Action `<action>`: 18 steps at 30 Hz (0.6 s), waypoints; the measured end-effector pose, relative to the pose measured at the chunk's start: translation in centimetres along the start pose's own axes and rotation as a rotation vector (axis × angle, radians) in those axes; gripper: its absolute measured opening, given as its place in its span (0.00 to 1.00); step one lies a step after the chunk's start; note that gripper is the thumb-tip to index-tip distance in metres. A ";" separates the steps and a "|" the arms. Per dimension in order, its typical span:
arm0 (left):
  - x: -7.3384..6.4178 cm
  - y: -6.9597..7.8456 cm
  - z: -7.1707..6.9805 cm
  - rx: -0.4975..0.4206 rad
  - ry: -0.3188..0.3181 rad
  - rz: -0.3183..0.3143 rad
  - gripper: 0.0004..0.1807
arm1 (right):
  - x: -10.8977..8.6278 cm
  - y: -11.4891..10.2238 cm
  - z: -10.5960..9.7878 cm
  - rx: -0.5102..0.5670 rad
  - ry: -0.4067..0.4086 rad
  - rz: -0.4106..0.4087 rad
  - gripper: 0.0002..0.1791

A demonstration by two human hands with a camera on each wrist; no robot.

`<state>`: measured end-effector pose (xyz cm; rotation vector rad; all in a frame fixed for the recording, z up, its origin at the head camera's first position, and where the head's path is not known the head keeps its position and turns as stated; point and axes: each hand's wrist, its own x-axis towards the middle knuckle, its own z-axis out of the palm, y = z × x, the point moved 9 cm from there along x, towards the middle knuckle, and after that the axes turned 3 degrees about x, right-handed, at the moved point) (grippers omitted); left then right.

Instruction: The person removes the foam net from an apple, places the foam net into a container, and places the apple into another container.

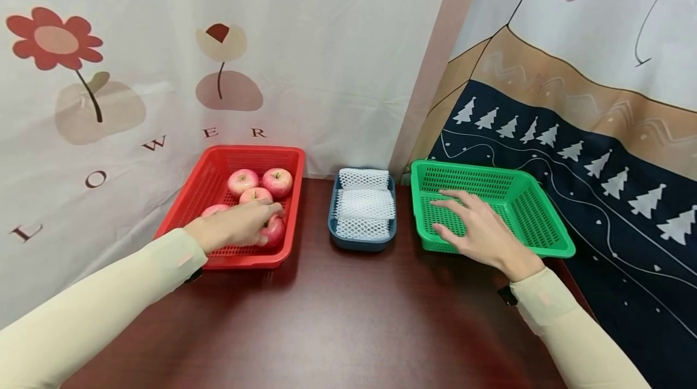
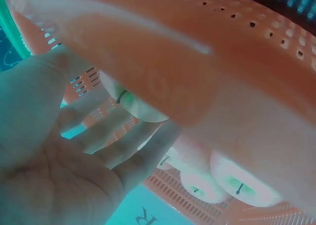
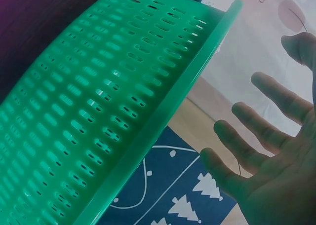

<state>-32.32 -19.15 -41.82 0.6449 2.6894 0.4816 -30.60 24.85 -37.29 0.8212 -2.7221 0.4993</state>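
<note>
Inside the red basket, my left hand reaches down over a red apple at the near right corner. Thumb and fingers curve about that apple; the basket's rim hides part of the hold in the left wrist view. Several other pink-red apples lie behind and beside the hand. My right hand hovers over the near side of a green basket, its fingers spread and holding nothing. In the right wrist view the fingers stand apart from the green rim.
Between the two baskets stands a small dark blue basket with white foam net sleeves stacked in it. All three rest on a dark reddish-brown table. Printed curtains hang close behind and along the right side.
</note>
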 end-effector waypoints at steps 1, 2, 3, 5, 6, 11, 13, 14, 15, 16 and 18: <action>0.0 0.0 0.0 0.019 0.003 -0.001 0.32 | 0.0 0.0 0.0 0.000 0.002 -0.001 0.28; -0.1 0.0 -0.1 0.049 0.011 0.008 0.33 | 0.0 0.0 -0.1 0.000 0.004 -0.001 0.28; -0.1 0.0 -0.3 0.101 0.027 0.018 0.35 | 0.0 0.1 -0.1 0.000 0.006 -0.001 0.28; -0.1 0.0 -0.4 0.123 0.043 0.024 0.35 | 0.0 0.1 -0.1 0.001 0.007 0.001 0.28; -0.1 -0.1 -0.4 0.133 0.051 0.021 0.34 | -0.1 0.2 -0.1 0.001 0.007 0.002 0.28; -0.3 0.3 -1.1 0.161 0.111 0.022 0.32 | -0.3 0.5 0.1 -0.006 0.010 0.012 0.28; -0.4 0.4 -1.4 0.159 0.134 0.016 0.31 | -0.3 0.5 0.1 -0.009 0.014 0.015 0.29; -0.5 0.5 -1.6 0.158 0.147 0.014 0.31 | -0.3 0.6 0.1 -0.009 0.016 0.016 0.29; -0.6 0.5 -1.8 0.159 0.163 0.011 0.31 | -0.4 0.6 0.1 -0.010 0.018 0.018 0.29; -0.6 0.5 -2.0 0.156 0.180 0.008 0.31 | -0.4 0.6 0.1 -0.011 0.020 0.020 0.29; -0.9 0.3 -2.4 0.136 0.211 -0.003 0.31 | -0.5 0.6 0.2 -0.010 0.024 0.023 0.29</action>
